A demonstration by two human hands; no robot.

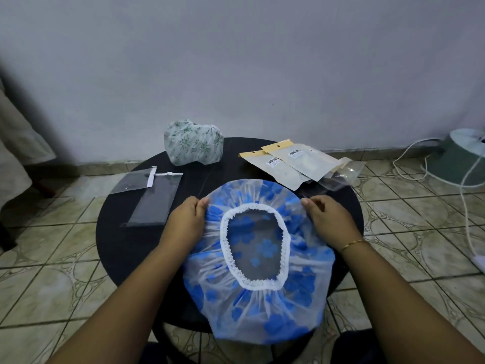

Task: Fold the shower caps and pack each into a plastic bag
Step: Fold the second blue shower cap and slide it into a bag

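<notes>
A blue flowered shower cap [265, 311] lies spread flat on the round black table [118, 240], its white lace opening facing up. My left hand [187, 222] pinches the cap's far left edge. On the far right edge my right hand [329, 219] pinches the plastic the same way. A second cap with green flowers [193, 141] sits bunched at the table's back. Two clear plastic bags [152, 198] lie flat at the left.
Several packed pouches with tan header cards [294, 161] and a crumpled clear bag [343, 174] lie at the table's right rear. A green fan base [462, 158] with white cables stands on the tiled floor at right. The wall is close behind.
</notes>
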